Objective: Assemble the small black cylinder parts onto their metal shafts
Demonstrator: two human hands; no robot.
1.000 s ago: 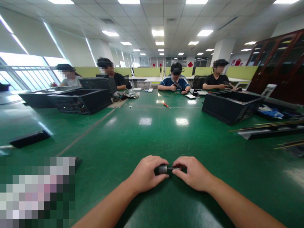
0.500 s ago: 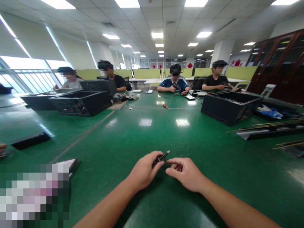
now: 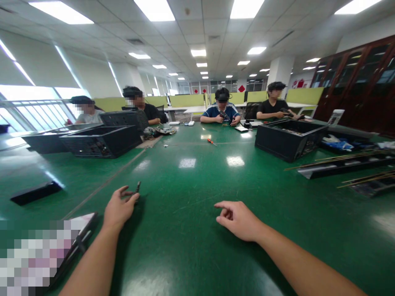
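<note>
At the left-centre of the green table, my left hand holds a short dark rod-like piece by its thumb and fingertips. The piece points away from me; its lower part is partly hidden by the thumb, and I cannot make out its exact kind. My right hand hovers over the table's near middle. Its index finger and thumb are apart, the other fingers curl loosely, and nothing shows in it.
A screwdriver with an orange handle lies ahead. Black computer cases stand at the left and right. Metal rails lie at right. A blurred-out flat object is at near left. Several people sit across the table.
My left hand has swung left, away from my right hand, carrying the dark rod-like piece. My right hand keeps nearly the same pose and place. The view has tipped slightly upward.
</note>
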